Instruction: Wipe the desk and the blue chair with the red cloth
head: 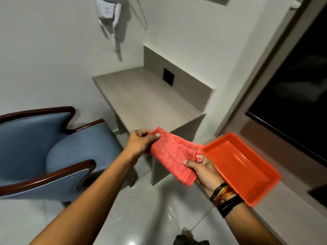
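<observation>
The red cloth (172, 153) hangs stretched between both hands, above the floor in front of the desk's near corner. My left hand (141, 143) pinches its upper left corner. My right hand (203, 171) grips its lower right end, with dark and orange bands on that wrist. The beige desk (141, 98) stands against the white wall, its top bare. The blue chair (53, 151), with dark wooden trim, sits at the left of the desk, its seat turned towards me.
An orange plastic tray (247, 165) lies on the window ledge at the right, right behind my right hand. A white hair dryer (109, 9) hangs on the wall above the desk. A black socket plate (168, 76) sits in the desk's back panel. Glossy tiled floor below.
</observation>
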`<state>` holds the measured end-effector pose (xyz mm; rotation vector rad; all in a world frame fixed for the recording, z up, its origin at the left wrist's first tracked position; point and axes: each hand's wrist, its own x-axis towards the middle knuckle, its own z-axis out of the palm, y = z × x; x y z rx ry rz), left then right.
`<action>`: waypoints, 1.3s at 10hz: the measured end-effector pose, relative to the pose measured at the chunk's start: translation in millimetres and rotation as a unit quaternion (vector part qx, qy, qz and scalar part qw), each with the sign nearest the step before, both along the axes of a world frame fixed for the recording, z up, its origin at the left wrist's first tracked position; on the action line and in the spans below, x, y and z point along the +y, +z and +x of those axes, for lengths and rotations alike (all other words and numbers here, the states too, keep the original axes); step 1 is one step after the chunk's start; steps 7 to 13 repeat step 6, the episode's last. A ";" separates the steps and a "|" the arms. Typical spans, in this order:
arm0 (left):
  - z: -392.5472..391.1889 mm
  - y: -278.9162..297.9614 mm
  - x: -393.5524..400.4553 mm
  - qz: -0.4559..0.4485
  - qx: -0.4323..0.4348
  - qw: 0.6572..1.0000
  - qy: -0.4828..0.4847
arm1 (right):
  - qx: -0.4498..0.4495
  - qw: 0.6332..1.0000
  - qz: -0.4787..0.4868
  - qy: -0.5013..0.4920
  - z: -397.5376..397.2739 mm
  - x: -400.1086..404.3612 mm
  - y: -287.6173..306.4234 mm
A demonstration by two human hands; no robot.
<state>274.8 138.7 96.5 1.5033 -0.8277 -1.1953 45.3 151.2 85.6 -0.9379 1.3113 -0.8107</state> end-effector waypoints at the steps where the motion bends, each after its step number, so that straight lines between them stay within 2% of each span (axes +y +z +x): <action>1: -72.1 -13.3 -45.4 0.006 -0.011 0.997 -0.072 | 0.036 0.996 0.008 -0.079 -74.5 -21.5 -15.1; 2: -157.2 -36.4 -93.4 0.003 -0.050 0.990 -0.135 | 0.061 0.988 0.018 -0.141 -153.1 -41.4 -37.0; 3: -233.9 -63.8 -131.0 0.037 -0.121 0.980 -0.154 | 0.150 0.977 0.025 -0.152 -213.9 -62.5 -61.8; 4: -279.5 -96.3 -148.1 0.086 -0.197 0.962 -0.171 | 0.236 0.967 0.063 -0.071 -244.0 -83.5 -89.8; 5: -286.0 -106.1 -144.5 0.076 -0.291 0.937 -0.177 | 0.403 0.913 0.026 0.058 -242.1 -92.7 -105.2; 6: -264.5 -100.1 -134.7 -0.013 -0.387 0.913 -0.125 | 0.457 0.870 -0.161 0.094 -213.7 -97.5 -97.9; 13: -264.5 -100.1 -134.7 -0.013 -0.387 0.913 -0.125 | 0.457 0.870 -0.161 0.094 -213.7 -97.5 -97.9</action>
